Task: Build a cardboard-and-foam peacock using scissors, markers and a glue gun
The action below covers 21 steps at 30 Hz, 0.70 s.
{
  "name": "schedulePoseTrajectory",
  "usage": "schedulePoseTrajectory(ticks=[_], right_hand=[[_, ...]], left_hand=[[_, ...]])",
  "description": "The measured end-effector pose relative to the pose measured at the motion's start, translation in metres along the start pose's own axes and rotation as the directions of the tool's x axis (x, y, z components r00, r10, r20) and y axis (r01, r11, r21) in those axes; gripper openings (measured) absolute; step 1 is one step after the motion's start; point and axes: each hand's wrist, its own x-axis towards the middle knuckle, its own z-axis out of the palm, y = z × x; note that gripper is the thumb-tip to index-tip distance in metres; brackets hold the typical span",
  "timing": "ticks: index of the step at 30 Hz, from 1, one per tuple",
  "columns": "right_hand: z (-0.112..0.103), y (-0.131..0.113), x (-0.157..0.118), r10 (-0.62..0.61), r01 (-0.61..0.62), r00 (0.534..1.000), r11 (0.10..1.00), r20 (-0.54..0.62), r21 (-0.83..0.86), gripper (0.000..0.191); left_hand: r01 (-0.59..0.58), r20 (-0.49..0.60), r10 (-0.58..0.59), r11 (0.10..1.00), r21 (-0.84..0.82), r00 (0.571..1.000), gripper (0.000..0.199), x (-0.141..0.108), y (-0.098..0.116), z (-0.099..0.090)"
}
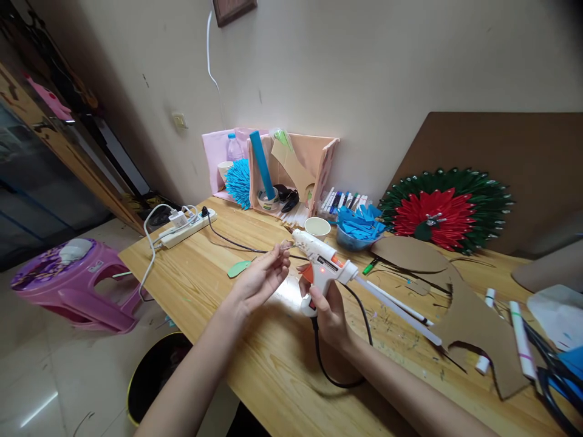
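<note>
My right hand (331,315) grips the handle of a white hot glue gun (321,252) with an orange trigger and a lit red light. A long translucent glue stick (398,312) juts from the gun's rear, and its black cord loops down to the table. My left hand (263,280) is closed in a pinch by the nozzle; what its fingertips hold is small and thin, too unclear to name. Beneath and left of it lies a green leaf-shaped piece (238,268). Just behind the gun stands a white paper cup (317,227).
A power strip (189,229) sits at the table's left edge. Behind are a bowl of blue strips (359,226), markers (344,200) and a red-green flower craft (444,212). Cut cardboard (483,328) and scissors (553,370) lie right. A bin (132,394) and pink stool (91,297) stand left.
</note>
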Motion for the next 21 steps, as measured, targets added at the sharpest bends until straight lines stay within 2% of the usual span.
schedulePoseTrajectory(ticks=[6,10,14,16,18,21], right_hand=[[0.0014,-0.0054,0.0006,0.014,-0.014,1.0,1.0,-0.014,0.002,0.023],[0.0026,-0.0078,0.0014,0.028,-0.027,0.999,0.999,-0.029,0.023,0.024],[0.0025,-0.0072,0.0007,0.017,-0.016,0.999,0.999,-0.037,0.029,0.025],[0.0021,-0.0063,0.0005,0.009,-0.008,0.999,0.999,-0.033,0.034,0.024],[0.002,-0.0049,0.0007,0.015,-0.013,0.999,0.999,-0.029,0.05,0.023],[0.002,-0.0025,0.0012,0.031,-0.028,0.999,0.997,-0.035,0.071,0.026]], left_hand=[[0.141,0.089,-0.122,0.959,-0.246,0.989,0.028,0.0019,-0.0039,0.0009],[0.173,0.11,-0.146,0.938,-0.299,0.983,0.029,0.0012,-0.0038,0.0021],[0.182,0.13,-0.15,0.943,-0.278,0.98,0.024,0.0006,-0.0018,0.004],[0.135,0.084,-0.119,0.966,-0.221,0.989,0.019,0.0014,-0.0019,0.0053],[0.037,0.0,-0.037,0.993,-0.109,0.999,0.014,0.0034,-0.0037,0.006],[-0.189,-0.075,0.201,0.972,0.139,0.977,0.015,0.0086,-0.0086,0.0036]])
